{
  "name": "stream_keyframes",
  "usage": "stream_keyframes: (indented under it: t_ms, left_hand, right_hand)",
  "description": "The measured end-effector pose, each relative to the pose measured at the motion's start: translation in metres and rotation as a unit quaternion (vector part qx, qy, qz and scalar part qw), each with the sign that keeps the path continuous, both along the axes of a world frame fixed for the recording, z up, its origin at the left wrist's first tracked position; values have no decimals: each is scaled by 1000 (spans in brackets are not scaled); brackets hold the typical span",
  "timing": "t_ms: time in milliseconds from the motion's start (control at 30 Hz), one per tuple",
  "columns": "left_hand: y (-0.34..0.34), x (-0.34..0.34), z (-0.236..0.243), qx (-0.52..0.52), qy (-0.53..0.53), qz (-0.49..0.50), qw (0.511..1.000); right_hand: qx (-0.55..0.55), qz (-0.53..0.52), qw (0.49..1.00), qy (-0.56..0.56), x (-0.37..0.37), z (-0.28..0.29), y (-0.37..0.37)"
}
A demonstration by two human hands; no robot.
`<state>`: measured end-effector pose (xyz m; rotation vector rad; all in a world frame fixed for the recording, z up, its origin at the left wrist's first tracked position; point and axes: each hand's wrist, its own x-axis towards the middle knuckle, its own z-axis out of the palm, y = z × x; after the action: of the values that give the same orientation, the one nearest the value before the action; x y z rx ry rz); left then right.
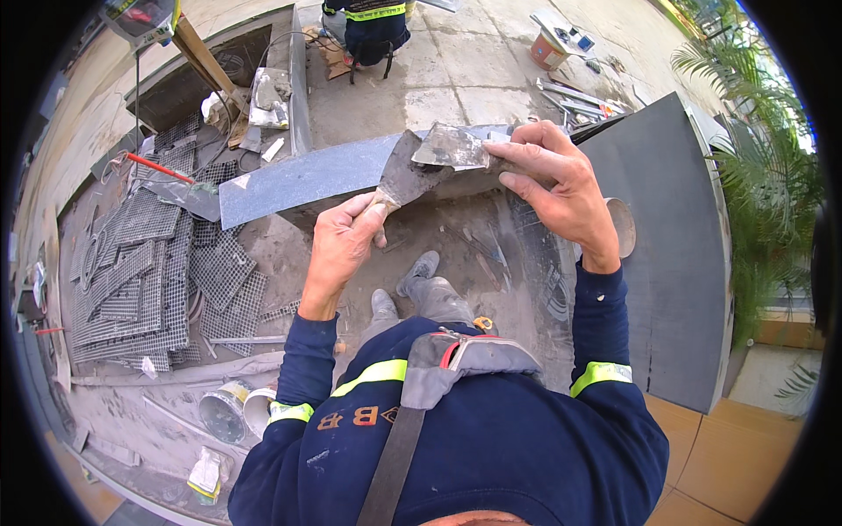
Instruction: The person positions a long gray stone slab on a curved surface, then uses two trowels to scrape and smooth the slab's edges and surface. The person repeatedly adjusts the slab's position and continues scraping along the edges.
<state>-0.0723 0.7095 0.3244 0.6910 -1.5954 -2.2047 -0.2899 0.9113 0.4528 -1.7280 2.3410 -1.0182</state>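
My left hand (pixel 346 232) grips the pale handle of a dirty putty knife (pixel 401 174), whose wide grey blade points up and to the right. My right hand (pixel 553 184), thumb and fingers curled, holds a second scraper (pixel 447 146); its mortar-smeared blade meets or overlaps the first one, and its handle is mostly hidden by my hand. Both tools are over a long blue-grey slab (pixel 289 180) that lies across a ledge in front of me, above my dusty shoes (pixel 417 272).
Mosaic tile sheets (pixel 158 289) and a red-handled tool (pixel 162 168) lie left; buckets (pixel 221 412) at lower left. A co-worker (pixel 367 33) crouches ahead, near a planter wall (pixel 300 101). A bucket (pixel 548 48) and metal offcuts stand back right; a grey panel (pixel 667 263) and palms (pixel 737 202) stand right.
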Motion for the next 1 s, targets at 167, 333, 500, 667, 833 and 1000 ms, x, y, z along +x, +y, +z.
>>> stream_keyframes:
  t_ms: [167, 333, 500, 667, 833, 1000]
  left_hand:
    - [-10, -58, -13, 59, 50, -42, 996]
    - [-29, -125, -31, 11, -12, -48, 999]
    - [-31, -212, -26, -76, -62, -53, 994]
    - [-30, -287, -24, -96, -84, -84, 988]
    - [-28, -338, -30, -67, -83, -107, 988]
    - [-35, -369, -43, 26, -87, -147, 985]
  right_hand:
    - [-42, -35, 998, -30, -65, -49, 0]
    - [-44, -144, 987, 49, -119, -42, 3]
    - [76, -111, 976, 169, -178, -38, 3]
    - [30, -152, 978, 139, -239, -52, 4]
    - [44, -167, 982, 75, -288, -58, 13]
    - [-43, -138, 987, -70, -331, -80, 34]
